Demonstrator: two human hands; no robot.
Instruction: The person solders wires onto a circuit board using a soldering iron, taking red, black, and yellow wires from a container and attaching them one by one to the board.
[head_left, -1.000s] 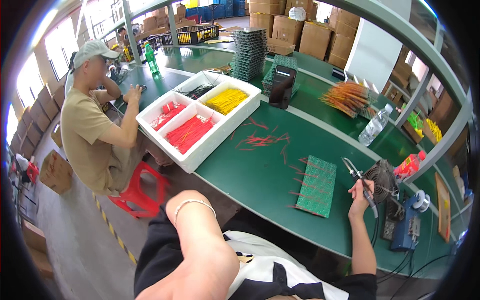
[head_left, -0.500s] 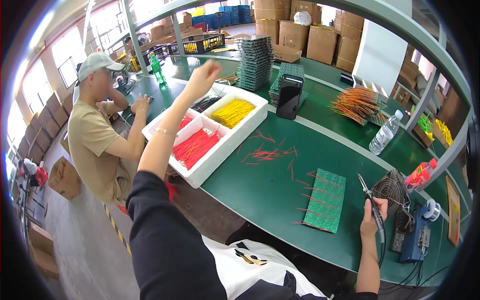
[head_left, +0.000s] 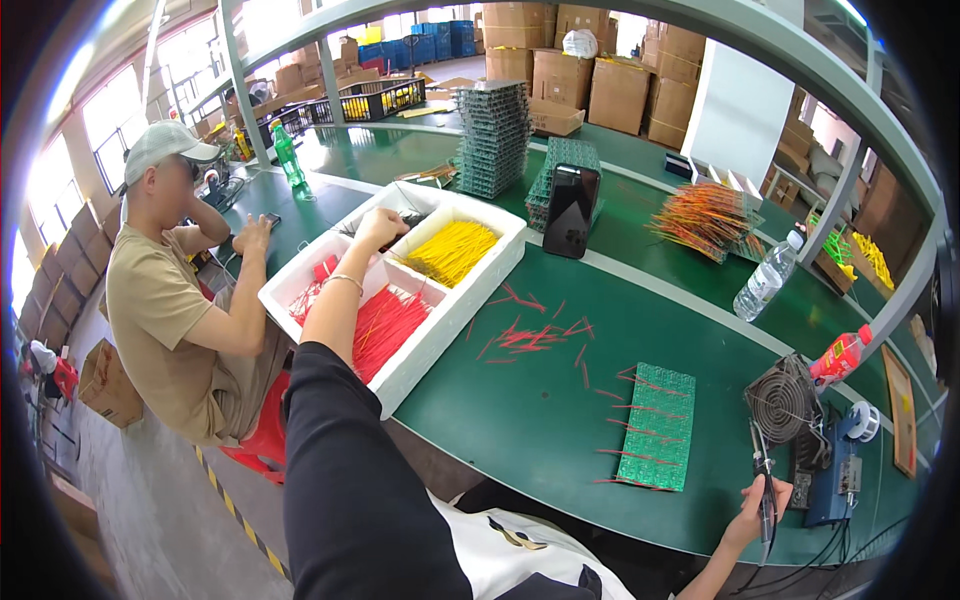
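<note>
In the head view, the left hand (head_left: 379,230) is being held among thin black wires (head_left: 413,221) in the white foam divided box (head_left: 480,284); whether its fingers are grasping any cannot be told. Right of the box, a slim soldering iron (head_left: 762,465) is being grasped by the right hand's (head_left: 758,505) fingers. Through gaze being drawn boxward, the round black fan (head_left: 784,396) could be getting grazed.

We are seeing labels (head_left: 762,285) on the clear bottle (head_left: 775,268) and the red bottle (head_left: 841,358), but making out no words.
</note>
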